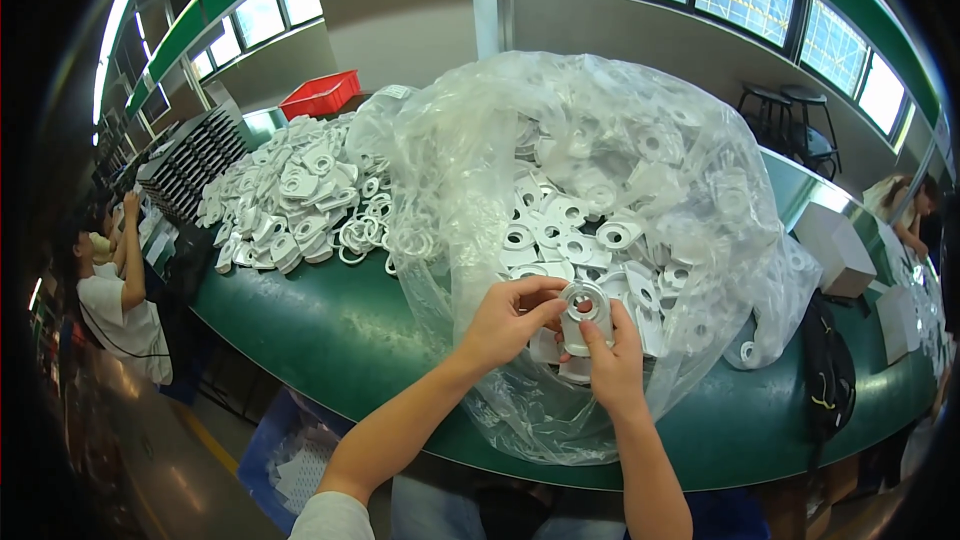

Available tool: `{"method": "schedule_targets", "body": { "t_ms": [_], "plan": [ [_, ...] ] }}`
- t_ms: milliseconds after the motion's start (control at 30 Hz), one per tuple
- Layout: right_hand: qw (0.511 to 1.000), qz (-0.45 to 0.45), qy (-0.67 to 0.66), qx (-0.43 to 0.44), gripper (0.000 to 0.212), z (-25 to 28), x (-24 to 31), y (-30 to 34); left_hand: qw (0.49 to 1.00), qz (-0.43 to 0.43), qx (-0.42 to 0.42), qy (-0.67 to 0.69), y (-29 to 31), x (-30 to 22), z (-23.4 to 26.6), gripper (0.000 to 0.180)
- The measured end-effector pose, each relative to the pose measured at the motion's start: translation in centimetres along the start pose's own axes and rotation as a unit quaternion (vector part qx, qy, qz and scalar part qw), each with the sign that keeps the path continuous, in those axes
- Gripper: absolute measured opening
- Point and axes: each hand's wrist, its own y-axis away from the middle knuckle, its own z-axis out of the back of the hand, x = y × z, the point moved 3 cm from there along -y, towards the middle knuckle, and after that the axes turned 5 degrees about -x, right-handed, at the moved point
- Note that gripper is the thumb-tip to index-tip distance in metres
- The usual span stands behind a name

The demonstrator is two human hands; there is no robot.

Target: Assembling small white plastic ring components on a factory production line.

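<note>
No lettering, label, number or sign can be read, whether on the held white part, the clear plastic bag or the red bin.

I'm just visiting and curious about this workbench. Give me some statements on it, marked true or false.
1. The left hand and right hand are on the same white part. True.
2. The red tray is to the right of the clear plastic. False: the red tray is to its left.
3. The tabletop is green. True.
4. The blue bin stands on the tabletop. False: it is below the table edge.
5. Two stools stand beyond the table, on the right. True.
</note>
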Motion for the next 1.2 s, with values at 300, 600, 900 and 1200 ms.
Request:
{"method": "schedule_targets", "body": {
  "t_ms": [300, 600, 900, 1200],
  "plan": [
    [0.990, 0.077, 0.113, -0.023, 0.017, -0.10, 0.19, 0.11, 0.999, -0.037, -0.014, -0.015, 0.02, 0.05, 0.30, 0.023],
    [0.975, 0.108, 0.194, -0.034, 0.015, -0.25, 0.13, 0.27, 0.998, -0.009, -0.067, -0.002, 0.06, 0.33, 0.15, 0.019],
    [0.996, 0.034, 0.086, -0.022, 0.019, -0.19, 0.30, 0.24, 0.998, -0.014, -0.058, -0.011, 0.15, 0.43, 0.24, 0.018],
    [1.000, -0.002, 0.015, -0.020, 0.017, 0.06, 0.08, 0.10, 0.999, -0.016, -0.034, -0.018, 0.49, 0.24, -0.41, 0.017]
  ]
}}
